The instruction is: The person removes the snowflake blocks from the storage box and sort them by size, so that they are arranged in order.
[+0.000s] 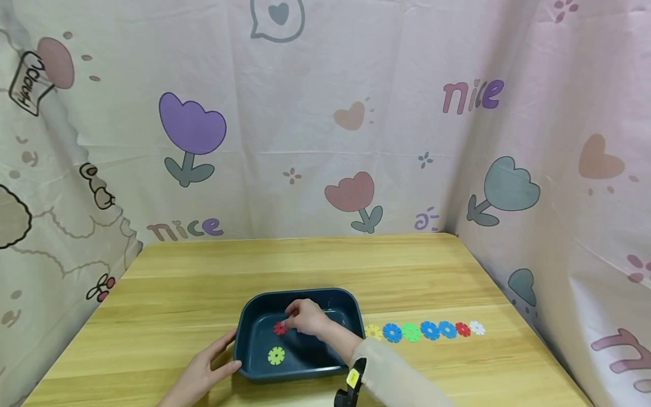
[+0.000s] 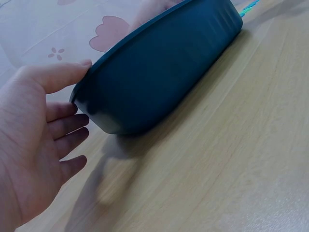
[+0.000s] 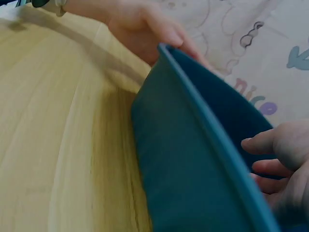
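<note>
A dark blue-green plastic basin [image 1: 297, 371] stands on the table. My left hand [image 1: 199, 368] rests against its left end, thumb at the near corner and fingers along the outer wall. In the left wrist view the thumb [image 2: 67, 75] touches the rim with the other fingers loosely extended. Inside the basin, my right hand [image 1: 307, 317] reaches down with its fingertips right beside a red snowflake disc [image 1: 280, 328]. The right wrist view shows thumb and fingers [image 3: 260, 143] apart, with no disc visible between them. A yellow-green snowflake disc [image 1: 276, 355] lies nearer the front.
Right of the basin, several snowflake discs lie in a row on the wooden table [image 1: 203, 282]: yellow [image 1: 373, 331], blue [image 1: 392, 332], green [image 1: 411, 332], more blue ones, red [image 1: 463, 329] and white [image 1: 477, 328]. A printed curtain [image 1: 285, 192] hangs behind and at both sides.
</note>
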